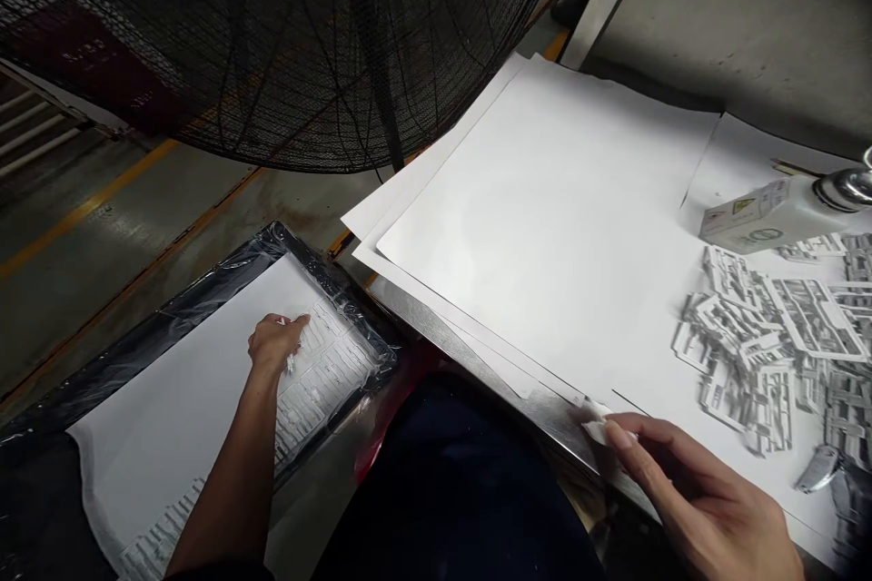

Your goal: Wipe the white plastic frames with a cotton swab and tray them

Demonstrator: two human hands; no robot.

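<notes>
The person's left hand [276, 340] reaches down and away from the table into a low tray [204, 290] lined with black plastic film. Its fingers are curled and pinch the edge of a white cut-out sheet [323, 372] that lies at the right end of the tray, partly on a plain white sheet [183, 408] that covers most of the tray's floor. More cut-out pieces show at the tray's near edge, under the forearm.

The right hand [688, 481] rests at the near edge of the table [477, 354], well apart from the left hand. Its thumb and fingertips pinch a small white scrap [596, 429] that sits right at the metal rim. Whether the scrap is loose or joined to the paper beside it cannot be told.

On the table lies a stack of large white sheets [545, 218], fanned slightly at the far corner. To the right of them, beyond the right hand, is a heap of grey-white cut-out frames [769, 336], tangled and overlapping. Behind the heap lies a small white bottle [769, 213] on its side, with a metal cap. A large black fan guard [272, 36] fills the upper left, above a grey floor [102, 227] marked with yellow lines.
</notes>
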